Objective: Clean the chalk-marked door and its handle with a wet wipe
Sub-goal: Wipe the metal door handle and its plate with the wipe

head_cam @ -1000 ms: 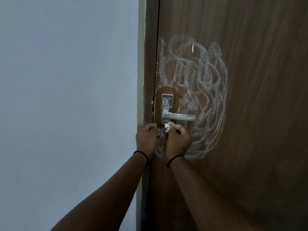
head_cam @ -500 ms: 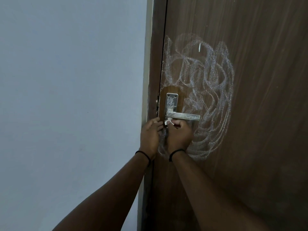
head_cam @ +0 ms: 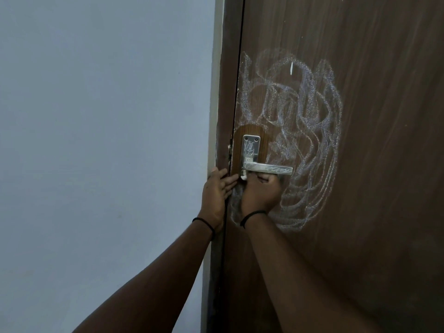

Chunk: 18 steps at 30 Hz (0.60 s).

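Brown door (head_cam: 360,212), chalk-scrawled. Right hand (head_cam: 260,193) fingers curled, pinching the white wet wipe (head_cam: 243,177) directly beneath the handle (head_cam: 268,168), whose long axis ran rightward; left hand (head_cam: 216,191) lay flat, fingers extended, against the frame (head_cam: 224,92).

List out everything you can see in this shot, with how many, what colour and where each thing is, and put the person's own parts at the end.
door: one, dark brown wood grain, fills the right side
chalk marks: one big scribble, white, on the door above, right of and below the handle
handle: one, silver metal lever on an upright plate, near the door's left edge, with faint scribbles on it
door frame: one, dark brown strip, left of the door
wall: one, pale blue-grey, left side
wet wipe: one, white, small bunched bit showing just under the handle
wristbands: two, black, one on each wrist
left hand: one, fingers straight, resting on the door frame
right hand: one, below the handle, pinching the wet wipe
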Available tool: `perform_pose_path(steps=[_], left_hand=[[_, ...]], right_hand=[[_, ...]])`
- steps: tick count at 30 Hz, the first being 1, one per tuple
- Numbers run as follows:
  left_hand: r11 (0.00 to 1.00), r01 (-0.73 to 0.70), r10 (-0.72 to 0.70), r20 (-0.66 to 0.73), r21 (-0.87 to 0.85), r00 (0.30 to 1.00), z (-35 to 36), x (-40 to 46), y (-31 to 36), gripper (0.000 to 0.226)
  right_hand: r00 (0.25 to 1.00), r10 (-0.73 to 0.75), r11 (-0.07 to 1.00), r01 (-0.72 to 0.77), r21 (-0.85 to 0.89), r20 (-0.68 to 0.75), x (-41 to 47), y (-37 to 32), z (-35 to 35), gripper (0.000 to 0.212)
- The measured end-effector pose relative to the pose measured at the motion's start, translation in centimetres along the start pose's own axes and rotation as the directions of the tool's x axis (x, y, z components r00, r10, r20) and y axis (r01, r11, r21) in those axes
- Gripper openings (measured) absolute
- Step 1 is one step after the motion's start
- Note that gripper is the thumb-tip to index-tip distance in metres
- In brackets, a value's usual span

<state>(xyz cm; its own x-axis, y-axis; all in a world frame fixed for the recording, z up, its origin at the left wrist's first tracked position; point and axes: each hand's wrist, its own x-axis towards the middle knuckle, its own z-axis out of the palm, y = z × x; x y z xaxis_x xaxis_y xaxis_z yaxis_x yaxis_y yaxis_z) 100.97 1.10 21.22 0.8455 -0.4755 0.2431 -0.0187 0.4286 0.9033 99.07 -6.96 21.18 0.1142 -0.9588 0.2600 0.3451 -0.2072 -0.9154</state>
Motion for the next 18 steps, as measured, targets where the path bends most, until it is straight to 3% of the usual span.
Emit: perform_pose_path(steps=[5, 10, 14, 18], left_hand=[[0.999, 0.002, -0.003, -0.024, -0.034, 1.0, 0.2, 0.1, -0.2, 0.055], [1.0, 0.012, -0.012, 0.008, -0.025, 1.0, 0.0, 0.0, -0.2, 0.057], [0.999, 0.014, -0.015, -0.015, -0.043, 1.0, 0.1, -0.2, -0.2, 0.053], [1.0, 0.028, -0.028, 0.016, -0.011, 0.999, 0.0, -0.1, 0.0, 0.055]], right_hand=[[0.992, 0.073, 0.997, -0.077, 0.031, 0.1, -0.7, -0.2, 0.6, 0.019], [0.998, 0.051, 0.998, -0.05, 0.035, -0.035, 0.2, -0.3, 0.4, 0.023], [0.988, 0.091, 0.995, -0.095, 0.028, 0.124, -0.8, -0.1, 0.6, 0.02], [0.999, 0.036, 0.997, -0.035, 0.069, -0.019, 0.2, -0.2, -0.4, 0.027]])
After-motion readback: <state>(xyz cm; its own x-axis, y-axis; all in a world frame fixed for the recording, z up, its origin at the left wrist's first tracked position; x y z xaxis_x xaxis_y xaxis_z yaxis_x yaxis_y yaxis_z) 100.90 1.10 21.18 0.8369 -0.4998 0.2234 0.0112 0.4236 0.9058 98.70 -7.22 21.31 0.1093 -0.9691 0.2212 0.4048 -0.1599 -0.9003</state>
